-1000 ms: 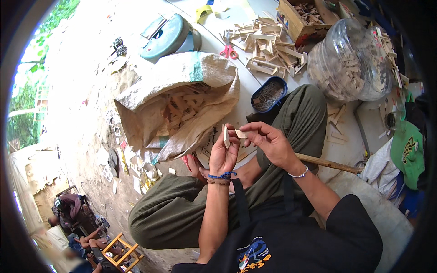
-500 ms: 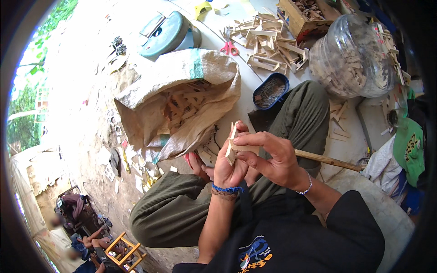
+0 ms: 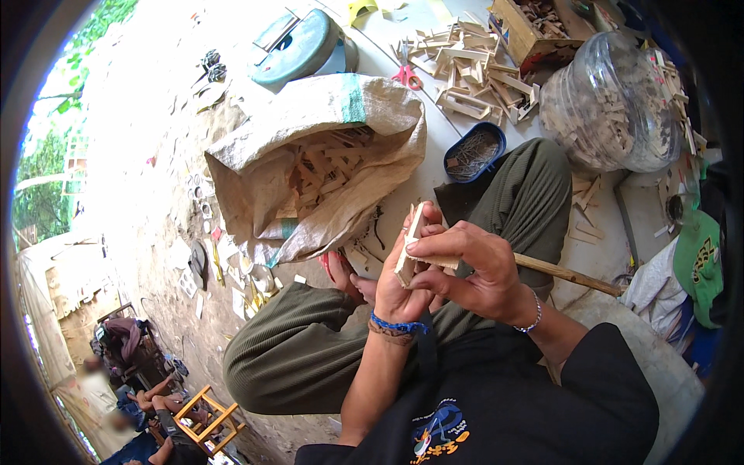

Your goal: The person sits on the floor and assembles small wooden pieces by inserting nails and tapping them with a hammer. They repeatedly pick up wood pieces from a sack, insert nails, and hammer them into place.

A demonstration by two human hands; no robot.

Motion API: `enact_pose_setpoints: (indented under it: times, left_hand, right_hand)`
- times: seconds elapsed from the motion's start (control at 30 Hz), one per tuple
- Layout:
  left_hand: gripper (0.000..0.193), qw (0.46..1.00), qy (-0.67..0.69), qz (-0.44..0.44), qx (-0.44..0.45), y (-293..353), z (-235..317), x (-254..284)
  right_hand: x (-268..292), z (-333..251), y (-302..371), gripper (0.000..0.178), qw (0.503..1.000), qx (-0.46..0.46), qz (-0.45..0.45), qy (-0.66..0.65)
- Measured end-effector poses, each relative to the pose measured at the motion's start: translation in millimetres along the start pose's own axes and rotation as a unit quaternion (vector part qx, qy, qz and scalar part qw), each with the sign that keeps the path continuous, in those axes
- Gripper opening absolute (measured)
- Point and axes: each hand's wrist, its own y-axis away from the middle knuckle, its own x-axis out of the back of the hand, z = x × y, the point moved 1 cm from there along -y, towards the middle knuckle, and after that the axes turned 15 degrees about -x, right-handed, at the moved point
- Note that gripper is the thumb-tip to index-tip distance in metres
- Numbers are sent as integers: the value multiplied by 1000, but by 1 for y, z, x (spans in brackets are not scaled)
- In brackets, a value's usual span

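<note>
Above my lap, my left hand (image 3: pixel 394 293) is closed round a pale, thin wooden piece (image 3: pixel 409 252) that stands tilted up out of the fingers. My right hand (image 3: pixel 492 273) pinches a short flat wooden strip (image 3: pixel 442 262) between thumb and fingers. The strip's end meets the first piece, roughly at a right angle; whether the two are joined, I cannot tell. Just beyond my right knee lies a blue oval tin (image 3: pixel 474 153) holding many thin nails or pins. A woven sack (image 3: pixel 380 101) with its mouth open, full of small wooden pieces, sits ahead to the left.
Several angled wooden pieces (image 3: pixel 484 66) lie heaped on the tiles, beside red-handled scissors (image 3: pixel 406 75). A clear plastic jar (image 3: pixel 612 101) of wood bits stands at right, a wooden box (image 3: pixel 535 35) behind. A wooden handle (image 3: pixel 573 275) sticks out past my right wrist. Other people sit lower left.
The whole view has shifted slightly, so things sit a little further right. Both hands stay together, and the right-hand strip now shows more plainly against the left-hand piece.
</note>
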Motion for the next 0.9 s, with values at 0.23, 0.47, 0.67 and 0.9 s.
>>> enact_pose_setpoints:
  times: [0.23,0.47,0.67,0.9]
  left_hand:
    - [35,999,-37,21,-18,3,3,-6]
    - [25,962,-231,96,-108,-21,14,34]
    - [20,907,-281,166,-266,-46,52,57]
    - [30,726,-483,206,-445,-99,129,57]
  right_hand:
    - [-1,0,0,45,1000,-1,-14,-10]
    - [5,12,-5,32,996,-39,-56,51]
    - [25,69,-1,27,963,-132,-48,228]
    - [43,134,12,20,938,-206,-18,277]
